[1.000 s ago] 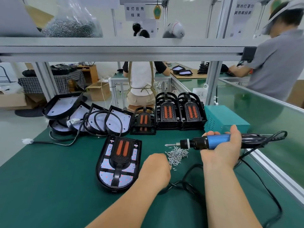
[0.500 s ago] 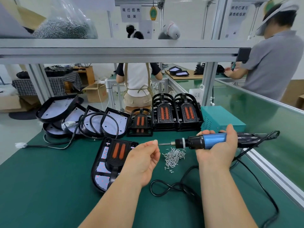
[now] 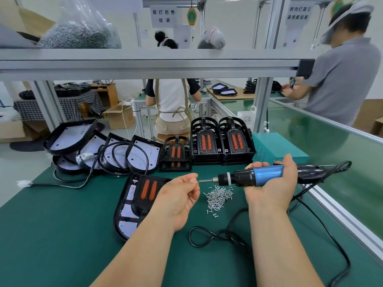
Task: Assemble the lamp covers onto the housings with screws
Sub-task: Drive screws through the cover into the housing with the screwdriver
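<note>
Here: right hand (image 3: 269,189) grips electric screwdriver (image 3: 257,176), held level above mat, bit pointing left. Left hand (image 3: 178,196) palm up, fingers curled, pinches small screw (image 3: 195,181) at bit tip. Loose screw pile (image 3: 218,196) on green mat (image 3: 62,235) between hands. Lamp housing with cover (image 3: 141,199) lies flat behind left wrist, partly hidden. Cover stacks (image 3: 222,141) at back.

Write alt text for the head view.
The right hand holds a screwdriver level; the left hand pinches a screw at its bit, above a screw pile on a green bench. A lamp lies left of the pile.
</note>
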